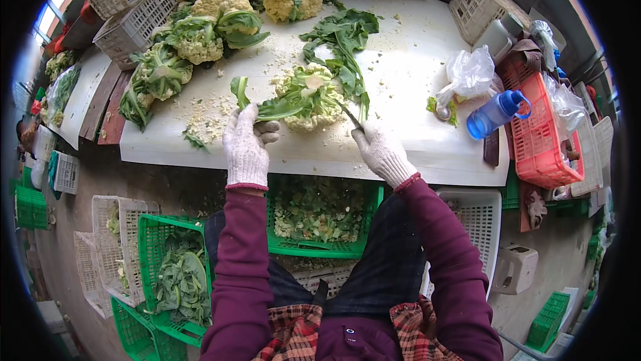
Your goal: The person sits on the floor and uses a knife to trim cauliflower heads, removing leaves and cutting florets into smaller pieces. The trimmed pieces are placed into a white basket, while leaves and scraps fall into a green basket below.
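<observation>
A cauliflower head (315, 93) lies on the white tabletop (430, 160) with its cut stem facing up. My left hand (248, 140), in a pale knitted glove, holds a green cauliflower leaf (283, 109) that reaches to the head's left side. In my right hand (378, 148), also gloved, is a knife (350, 114), its dark blade pointing at the head's right side. Loose leaves (345, 45) lie just behind and to the right of the head. More cauliflowers (195, 38) with leaves are piled at the back left. Pale crumbs are scattered about the table.
Below the table edge stand a green crate (320, 248) of trimmings and, to the left, another green crate (173, 220) full of leaves. A blue bottle (493, 113), a plastic bag (468, 73) and a red crate (543, 130) are at the right. A white basket (493, 220) stands beside my right leg.
</observation>
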A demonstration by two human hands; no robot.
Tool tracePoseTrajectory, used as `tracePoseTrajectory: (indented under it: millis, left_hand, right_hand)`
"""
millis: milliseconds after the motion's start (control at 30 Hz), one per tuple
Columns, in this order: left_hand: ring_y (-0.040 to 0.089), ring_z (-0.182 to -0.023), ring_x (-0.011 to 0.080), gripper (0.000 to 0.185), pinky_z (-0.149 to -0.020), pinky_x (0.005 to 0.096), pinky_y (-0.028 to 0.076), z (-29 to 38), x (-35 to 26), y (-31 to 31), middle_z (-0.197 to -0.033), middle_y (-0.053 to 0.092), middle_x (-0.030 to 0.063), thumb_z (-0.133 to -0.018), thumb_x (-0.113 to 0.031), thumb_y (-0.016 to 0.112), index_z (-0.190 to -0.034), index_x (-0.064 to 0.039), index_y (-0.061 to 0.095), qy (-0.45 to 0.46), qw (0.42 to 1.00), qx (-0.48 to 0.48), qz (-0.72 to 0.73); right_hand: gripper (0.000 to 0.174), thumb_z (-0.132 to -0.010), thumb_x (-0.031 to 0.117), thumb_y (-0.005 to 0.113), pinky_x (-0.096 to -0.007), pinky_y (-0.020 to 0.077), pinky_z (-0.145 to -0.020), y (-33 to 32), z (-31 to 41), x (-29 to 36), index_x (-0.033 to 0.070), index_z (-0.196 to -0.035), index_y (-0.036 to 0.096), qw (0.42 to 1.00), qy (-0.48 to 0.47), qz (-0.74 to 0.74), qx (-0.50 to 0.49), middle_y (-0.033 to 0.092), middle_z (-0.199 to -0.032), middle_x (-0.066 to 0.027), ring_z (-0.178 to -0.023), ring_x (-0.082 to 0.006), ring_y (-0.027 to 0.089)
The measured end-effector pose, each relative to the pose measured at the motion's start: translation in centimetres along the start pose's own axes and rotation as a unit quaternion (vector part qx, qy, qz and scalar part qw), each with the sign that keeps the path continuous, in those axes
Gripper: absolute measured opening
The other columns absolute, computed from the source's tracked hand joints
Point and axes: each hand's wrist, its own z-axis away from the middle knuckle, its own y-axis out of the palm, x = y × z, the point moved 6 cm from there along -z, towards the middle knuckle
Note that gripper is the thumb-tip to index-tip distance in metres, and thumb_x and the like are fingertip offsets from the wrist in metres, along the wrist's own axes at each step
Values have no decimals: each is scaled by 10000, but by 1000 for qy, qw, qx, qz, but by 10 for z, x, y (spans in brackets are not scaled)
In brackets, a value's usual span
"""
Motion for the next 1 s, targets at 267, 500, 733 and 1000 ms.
tracePoseTrajectory:
  millis: [267,500,733,1000]
  left_hand:
    - [689,-606,183,186,-473,275,571,50,15,24,-926,687,116,-1024,-153,588,-1148,-18,555,-33,997,67,12]
    - [641,-559,113,110,-479,211,502,91,21,10,-873,694,64,-979,-88,657,-1060,-22,623,-50,972,78,-215]
    - [714,-842,240,432,-756,326,576,136,-17,82,-1252,651,207,-787,63,682,-1201,-58,709,378,789,264,-406]
    - [658,-682,242,473,-570,370,540,182,-48,70,-1149,644,126,-743,-84,678,-1216,-85,669,516,573,315,-553]
  right_hand:
    - [604,-938,586,576,-478,544,-877,29,-56,-92,45,-1196,656,977,206,11,-62,706,-1120,-228,-1046,-396,686]
    - [507,-820,435,717,-413,585,-787,53,-95,-108,-23,-1036,740,957,266,-111,38,749,-910,-198,-923,-326,748]
    - [281,-843,247,764,-272,457,-466,-53,50,-14,0,-823,631,911,196,-362,21,615,-628,-29,-490,-94,555]
    - [290,-906,247,764,-261,461,-501,-59,143,79,4,-962,618,827,155,-475,258,610,-691,-12,-554,-91,574]
